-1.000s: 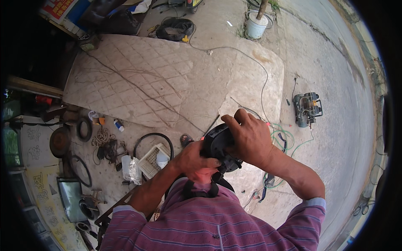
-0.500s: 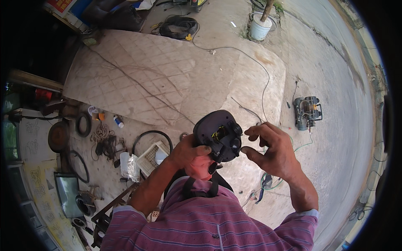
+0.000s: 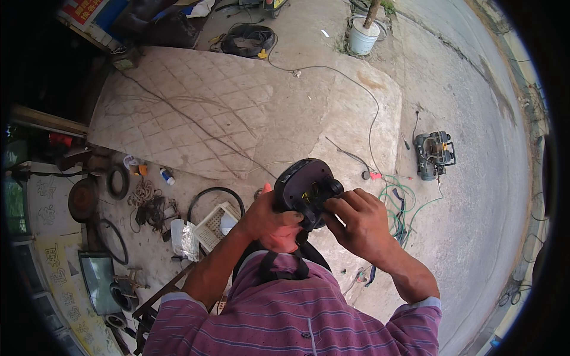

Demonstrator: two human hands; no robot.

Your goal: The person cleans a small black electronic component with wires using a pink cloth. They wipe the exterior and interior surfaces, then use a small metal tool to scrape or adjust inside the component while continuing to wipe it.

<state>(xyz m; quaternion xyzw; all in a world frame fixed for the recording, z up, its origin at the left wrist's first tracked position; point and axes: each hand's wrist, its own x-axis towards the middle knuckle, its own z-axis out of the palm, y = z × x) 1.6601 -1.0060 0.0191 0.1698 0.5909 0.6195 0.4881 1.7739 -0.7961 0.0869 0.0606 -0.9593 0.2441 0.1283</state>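
Note:
A rounded black plastic housing [image 3: 301, 178], with an opening, knob-like parts and a few yellow-green wires showing inside, is held up in front of my striped shirt. My left hand [image 3: 264, 219] grips its lower left side. Below that hand's fingers a reddish-pink patch [image 3: 280, 237] shows; I cannot tell what it is. At the housing's right side my right hand [image 3: 358, 224] is closed, thumb and fingers pinching near the round black parts. What lies right under those fingertips is hidden.
A small air compressor [image 3: 434, 155] stands on the right, with a green hose [image 3: 409, 204] on the ground. A cream plastic basket [image 3: 209, 228], tyres [image 3: 117, 181] and loose parts lie at left. A cable [image 3: 376, 118] crosses the concrete near a white bucket [image 3: 363, 39].
My right hand has moved left from an open pose beside the housing to touch its right side, fingers closing. The housing has turned somewhat; my left hand keeps hold of it.

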